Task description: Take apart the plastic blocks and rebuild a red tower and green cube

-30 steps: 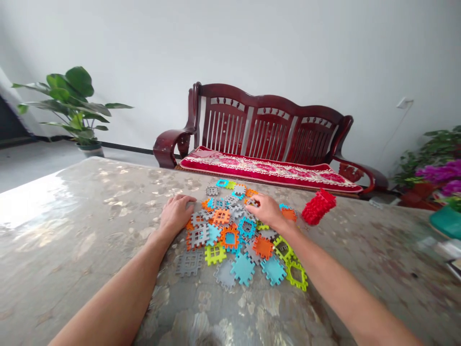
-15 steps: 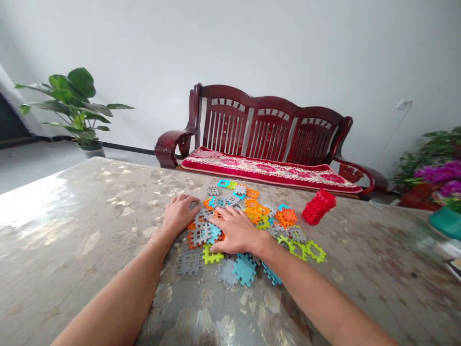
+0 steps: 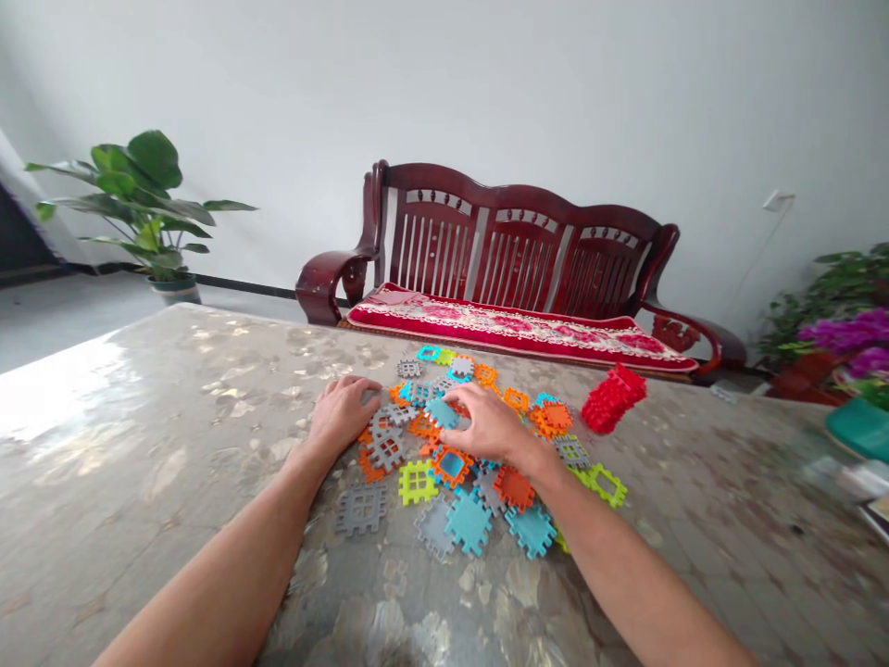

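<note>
Orange, grey, blue and green notched plastic squares lie in a loose pile on the patterned table (image 3: 173, 445). My right hand (image 3: 490, 421) is over the middle of the pile, thumb and fingers closed on a blue square (image 3: 443, 413). At the pile's left edge my left hand (image 3: 344, 409) rests on the table, fingers apart and holding nothing. A grey square (image 3: 362, 509), a green one (image 3: 418, 482) and a blue one (image 3: 468, 521) lie near the front. To the right stands a stack of red squares (image 3: 613, 398), tilted.
Behind the table is a dark red wooden bench (image 3: 514, 250) with a red patterned cushion (image 3: 514, 324). A potted plant (image 3: 156, 199) stands at the back left. Purple flowers (image 3: 851, 333) and a teal pot (image 3: 861, 426) are at the right edge.
My right hand has moved slightly right and gone from spread to pinching a blue square. Squares beneath it have shifted, showing more orange and blue ones. My left hand has barely moved.
</note>
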The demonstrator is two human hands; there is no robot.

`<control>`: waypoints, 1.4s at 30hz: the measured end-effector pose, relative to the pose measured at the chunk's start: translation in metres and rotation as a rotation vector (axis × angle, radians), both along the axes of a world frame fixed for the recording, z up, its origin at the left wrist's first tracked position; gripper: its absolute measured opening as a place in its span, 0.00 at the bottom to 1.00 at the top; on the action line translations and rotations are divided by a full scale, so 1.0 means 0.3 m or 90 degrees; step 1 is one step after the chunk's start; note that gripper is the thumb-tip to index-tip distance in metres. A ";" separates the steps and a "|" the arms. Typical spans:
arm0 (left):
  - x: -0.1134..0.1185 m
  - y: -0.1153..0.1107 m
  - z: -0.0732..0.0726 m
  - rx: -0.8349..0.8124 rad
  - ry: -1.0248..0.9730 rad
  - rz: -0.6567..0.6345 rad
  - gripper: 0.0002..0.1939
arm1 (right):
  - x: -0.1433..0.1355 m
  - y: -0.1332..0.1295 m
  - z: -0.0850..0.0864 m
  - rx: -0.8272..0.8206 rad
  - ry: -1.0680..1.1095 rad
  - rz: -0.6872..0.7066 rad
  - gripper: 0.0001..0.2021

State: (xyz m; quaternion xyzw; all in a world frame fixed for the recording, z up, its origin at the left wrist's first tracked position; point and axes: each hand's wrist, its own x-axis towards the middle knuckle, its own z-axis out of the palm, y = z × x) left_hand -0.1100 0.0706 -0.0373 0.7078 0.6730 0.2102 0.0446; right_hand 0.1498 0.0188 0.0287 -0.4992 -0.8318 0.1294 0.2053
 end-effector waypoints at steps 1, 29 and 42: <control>0.000 0.000 -0.001 0.000 0.001 0.000 0.18 | 0.021 0.010 0.009 -0.015 0.033 -0.013 0.23; -0.008 0.007 -0.008 0.014 0.006 -0.014 0.19 | 0.146 -0.021 -0.059 0.053 -0.120 -0.082 0.17; -0.008 0.009 -0.010 0.009 0.015 -0.005 0.19 | 0.292 0.012 -0.025 0.094 0.069 -0.288 0.11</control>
